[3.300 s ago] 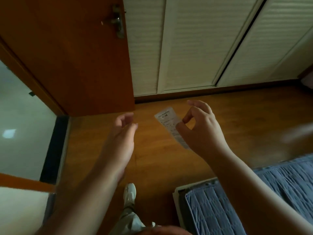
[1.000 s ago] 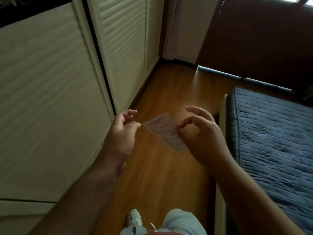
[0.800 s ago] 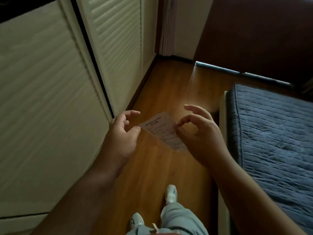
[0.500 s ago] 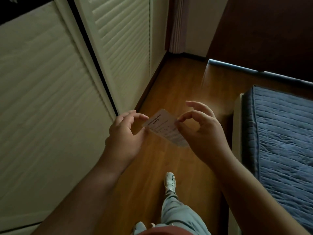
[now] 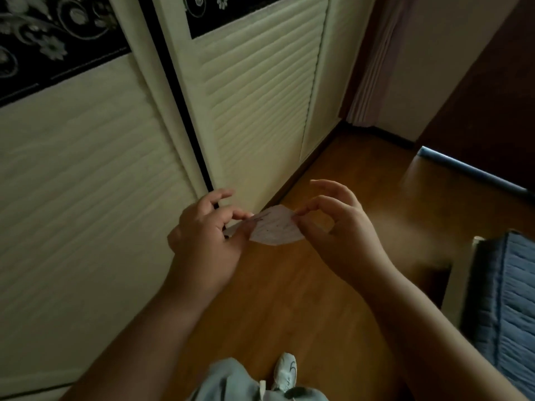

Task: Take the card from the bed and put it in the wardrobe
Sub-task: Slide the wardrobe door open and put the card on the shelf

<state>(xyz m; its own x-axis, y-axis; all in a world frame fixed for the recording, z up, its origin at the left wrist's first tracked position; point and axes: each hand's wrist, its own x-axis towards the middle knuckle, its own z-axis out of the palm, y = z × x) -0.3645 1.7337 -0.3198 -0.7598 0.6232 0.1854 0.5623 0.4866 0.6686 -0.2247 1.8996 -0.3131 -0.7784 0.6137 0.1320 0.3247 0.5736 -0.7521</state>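
While it's held up over the brown wooden floor point(image 5: 283, 299), the small white printed paper card point(image 5: 275, 228) is pinched from both ends, so it's basically hanging in mid-air between the two hands. On the right hand point(image 5: 338, 235), the thumb and index fingertip point(image 5: 301, 211) are closed tight on the card's right edge, and the other fingers are left curled loosely above it, spread apart and not touching anything. On the left hand point(image 5: 207, 241), the card's left end is gripped between thumb and forefinger, and that end is partly hidden behind the hand, so exactly how much of it is covered can't be made out. The remaining left fingers are only half curled and are raised just in front of the dark gap between the cream louvred sliding wardrobe doors point(image 5: 254, 91); whether they're actually touching the door edge can't be told. The doors look closed apart from that thin dark seam. Off to the right, a corner of the blue quilted bed cover point(image 5: 509, 308) is seen, well apart from the card. Down at the bottom, a pale trouser leg point(image 5: 231, 383) and a white shoe point(image 5: 285, 373) are visible.
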